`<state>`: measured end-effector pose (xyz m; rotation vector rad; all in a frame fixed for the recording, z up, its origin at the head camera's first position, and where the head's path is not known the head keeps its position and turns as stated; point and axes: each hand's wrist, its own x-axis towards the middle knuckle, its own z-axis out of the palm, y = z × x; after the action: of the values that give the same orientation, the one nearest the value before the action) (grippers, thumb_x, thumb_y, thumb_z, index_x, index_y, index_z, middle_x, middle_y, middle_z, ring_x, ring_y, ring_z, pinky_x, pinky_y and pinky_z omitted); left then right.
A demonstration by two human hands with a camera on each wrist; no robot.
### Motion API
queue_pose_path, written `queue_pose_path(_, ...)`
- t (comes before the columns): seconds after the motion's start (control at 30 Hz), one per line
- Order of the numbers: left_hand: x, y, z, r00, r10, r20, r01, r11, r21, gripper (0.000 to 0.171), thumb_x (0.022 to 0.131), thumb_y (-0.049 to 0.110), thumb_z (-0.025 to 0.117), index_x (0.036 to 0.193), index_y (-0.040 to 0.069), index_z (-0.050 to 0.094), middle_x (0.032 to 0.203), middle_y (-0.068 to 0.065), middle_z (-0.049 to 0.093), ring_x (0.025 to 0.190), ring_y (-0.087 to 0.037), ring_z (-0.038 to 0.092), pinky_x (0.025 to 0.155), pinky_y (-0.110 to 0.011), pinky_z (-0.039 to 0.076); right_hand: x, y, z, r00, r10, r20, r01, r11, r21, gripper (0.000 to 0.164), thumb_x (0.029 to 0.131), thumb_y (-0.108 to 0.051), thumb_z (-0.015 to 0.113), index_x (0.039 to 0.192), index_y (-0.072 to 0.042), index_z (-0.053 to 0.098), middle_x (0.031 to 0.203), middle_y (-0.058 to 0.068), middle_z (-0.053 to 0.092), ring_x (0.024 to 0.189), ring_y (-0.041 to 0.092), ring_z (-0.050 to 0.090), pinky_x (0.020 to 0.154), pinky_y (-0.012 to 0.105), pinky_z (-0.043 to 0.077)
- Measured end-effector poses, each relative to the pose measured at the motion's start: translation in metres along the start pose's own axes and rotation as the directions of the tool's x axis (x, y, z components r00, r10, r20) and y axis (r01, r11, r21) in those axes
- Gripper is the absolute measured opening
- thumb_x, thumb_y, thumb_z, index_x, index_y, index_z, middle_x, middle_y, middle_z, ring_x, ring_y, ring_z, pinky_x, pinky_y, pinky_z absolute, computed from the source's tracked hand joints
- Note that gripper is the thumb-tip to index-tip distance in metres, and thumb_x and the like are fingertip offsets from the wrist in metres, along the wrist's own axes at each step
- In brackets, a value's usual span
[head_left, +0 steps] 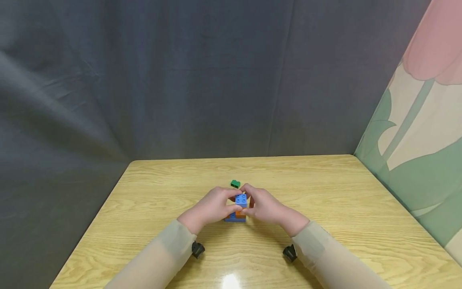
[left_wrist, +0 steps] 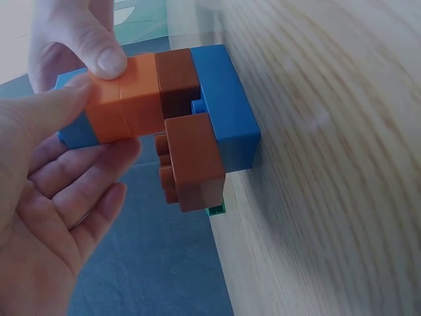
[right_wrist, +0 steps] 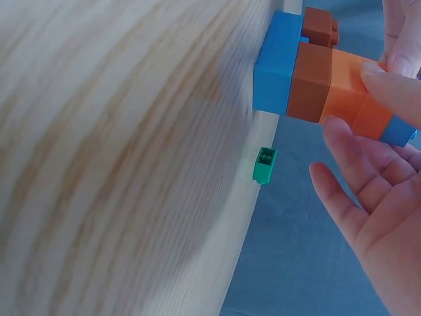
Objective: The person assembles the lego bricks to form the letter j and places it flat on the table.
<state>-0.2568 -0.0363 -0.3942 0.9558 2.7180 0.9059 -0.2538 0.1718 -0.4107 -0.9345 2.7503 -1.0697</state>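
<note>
A tower of toy building bricks stands on the table, held at its upper part between both hands. Its base is a long blue brick (left_wrist: 230,105). On one end sits a brown brick (right_wrist: 309,82), topped by two orange bricks (left_wrist: 139,95) and a studded blue brick (head_left: 240,200). Beside this column, a lower brown brick (left_wrist: 195,161) occupies the other end of the base. My left hand (head_left: 214,206) pinches the column near the top blue brick, thumb on the near side. From the other side my right hand (head_left: 268,206) grips it, thumb over the orange part.
Beyond the hands, a small green brick (head_left: 235,184) lies on the wooden table (head_left: 162,184), its hollow underside showing in the right wrist view. A dark curtain (head_left: 216,80) hangs behind the table; a flower-patterned cloth (head_left: 426,160) borders its right side.
</note>
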Motion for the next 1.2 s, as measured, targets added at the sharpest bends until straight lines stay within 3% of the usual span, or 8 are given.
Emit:
queue_pose_path(0.27,0.000,-0.002,0.002,1.000,0.007,-0.009,-0.007,1.000,-0.002,0.053,0.091,0.029,0.072,0.139,0.012,0.058,0.117,0.001,0.065,0.102,-0.015,0.061,0.078,-0.021,0.051,0.000,-0.002,0.000,1.000,0.012,-0.004,-0.012,1.000,-0.004,0.041,0.086,-0.013,0.079,0.117,-0.019,0.055,0.086,0.002,0.058,0.067,0.021,0.055,0.055,0.030,0.049)
queue_pose_path(0.77,0.002,-0.008,0.006,0.999,-0.050,-0.009,0.049,0.996,-0.077,0.038,0.092,0.031,0.072,0.127,0.018,0.065,0.111,0.006,0.064,0.101,-0.013,0.060,0.080,-0.028,0.052,0.001,-0.004,0.001,1.000,0.020,0.001,-0.020,1.000,0.011,0.039,0.085,-0.013,0.080,0.116,-0.015,0.056,0.086,-0.005,0.060,0.075,0.018,0.058,0.059,0.031,0.051)
queue_pose_path(1.03,-0.010,-0.019,0.008,0.997,-0.024,-0.071,0.031,0.995,0.092,0.045,0.090,0.033,0.075,0.128,0.013,0.065,0.123,-0.001,0.065,0.110,-0.018,0.061,0.089,-0.037,0.051,0.001,-0.005,0.002,0.999,0.050,-0.014,-0.050,0.999,-0.012,0.043,0.084,-0.013,0.081,0.118,-0.013,0.055,0.091,-0.003,0.059,0.072,0.016,0.058,0.060,0.030,0.051)
queue_pose_path(1.2,-0.019,-0.031,0.008,0.998,-0.029,-0.055,0.035,0.994,0.106,0.035,0.089,0.025,0.076,0.120,0.009,0.070,0.116,-0.001,0.067,0.106,-0.017,0.062,0.090,-0.038,0.050,0.000,-0.006,0.002,0.998,0.061,-0.018,-0.061,0.998,-0.010,0.042,0.084,-0.011,0.081,0.116,-0.013,0.055,0.092,-0.003,0.059,0.074,0.017,0.057,0.062,0.030,0.051)
